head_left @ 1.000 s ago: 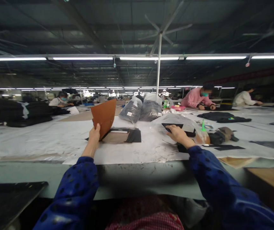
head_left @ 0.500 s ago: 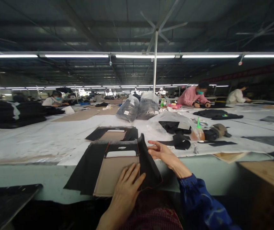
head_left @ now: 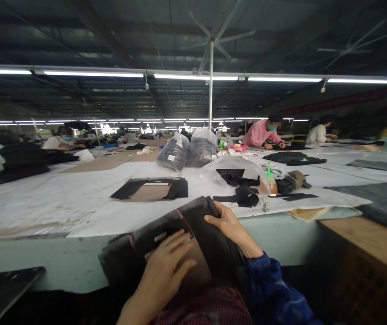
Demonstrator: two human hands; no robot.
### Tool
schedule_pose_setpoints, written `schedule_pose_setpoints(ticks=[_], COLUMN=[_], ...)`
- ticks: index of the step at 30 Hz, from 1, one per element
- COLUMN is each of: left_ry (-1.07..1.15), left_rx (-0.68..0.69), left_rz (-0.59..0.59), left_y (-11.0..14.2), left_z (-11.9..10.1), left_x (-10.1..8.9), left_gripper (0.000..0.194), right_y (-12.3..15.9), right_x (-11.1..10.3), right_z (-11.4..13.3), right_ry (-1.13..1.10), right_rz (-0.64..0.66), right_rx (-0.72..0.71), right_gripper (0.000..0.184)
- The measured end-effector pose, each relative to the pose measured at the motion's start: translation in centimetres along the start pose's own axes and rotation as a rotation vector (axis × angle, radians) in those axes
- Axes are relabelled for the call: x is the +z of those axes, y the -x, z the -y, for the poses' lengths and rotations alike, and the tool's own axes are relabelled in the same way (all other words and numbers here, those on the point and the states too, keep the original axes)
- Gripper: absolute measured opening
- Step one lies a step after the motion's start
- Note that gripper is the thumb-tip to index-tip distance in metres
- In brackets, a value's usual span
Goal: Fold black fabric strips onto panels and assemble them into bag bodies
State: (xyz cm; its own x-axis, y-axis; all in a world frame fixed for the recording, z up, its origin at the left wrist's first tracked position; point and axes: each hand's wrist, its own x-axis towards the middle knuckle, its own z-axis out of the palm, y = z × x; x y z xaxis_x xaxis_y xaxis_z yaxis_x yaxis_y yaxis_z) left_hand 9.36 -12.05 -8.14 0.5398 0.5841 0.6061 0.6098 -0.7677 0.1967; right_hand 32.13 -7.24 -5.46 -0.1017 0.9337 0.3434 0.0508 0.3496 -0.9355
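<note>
A black fabric panel (head_left: 200,225) with a beige pocket and reddish edging is tilted up at the near table edge, close to my body. My right hand (head_left: 232,228) grips its upper right edge, thumb in front and fingers behind. Across the panel's front lies my left hand (head_left: 168,259), fingers stretched out and slightly blurred, covering much of the beige pocket. A second black panel with a beige middle (head_left: 151,188) lies flat on the white-covered table beyond.
Right of centre are a clear plastic bag (head_left: 232,167), black fabric strips (head_left: 241,197) and a glue bottle with a green nozzle (head_left: 268,183). Two filled bags (head_left: 202,146) stand farther back. A wooden box (head_left: 366,243) is at the right. Co-workers sit beyond, one in a pink top (head_left: 257,132).
The near panel has come off the table, tilted and drawn toward me. My right hand has closed on its edge. The view has turned slightly right.
</note>
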Motion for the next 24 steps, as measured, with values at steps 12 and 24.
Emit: schedule_pose_setpoints(ticks=[12, 24], left_ry=[0.396, 0.620], left_rx=[-0.562, -0.482], left_rz=[-0.163, 0.095], left_y=[-2.9, -5.3], left_z=[0.9, 0.0], left_x=[1.4, -3.1], left_gripper=[0.035, 0.031], right_y=[3.4, 3.0], right_x=[-0.9, -2.1], right_z=[1.7, 0.2], right_ry=[-0.265, 0.166], right_rz=[0.074, -0.011], right_rx=[0.154, 0.004], right_gripper=[0.051, 0.041])
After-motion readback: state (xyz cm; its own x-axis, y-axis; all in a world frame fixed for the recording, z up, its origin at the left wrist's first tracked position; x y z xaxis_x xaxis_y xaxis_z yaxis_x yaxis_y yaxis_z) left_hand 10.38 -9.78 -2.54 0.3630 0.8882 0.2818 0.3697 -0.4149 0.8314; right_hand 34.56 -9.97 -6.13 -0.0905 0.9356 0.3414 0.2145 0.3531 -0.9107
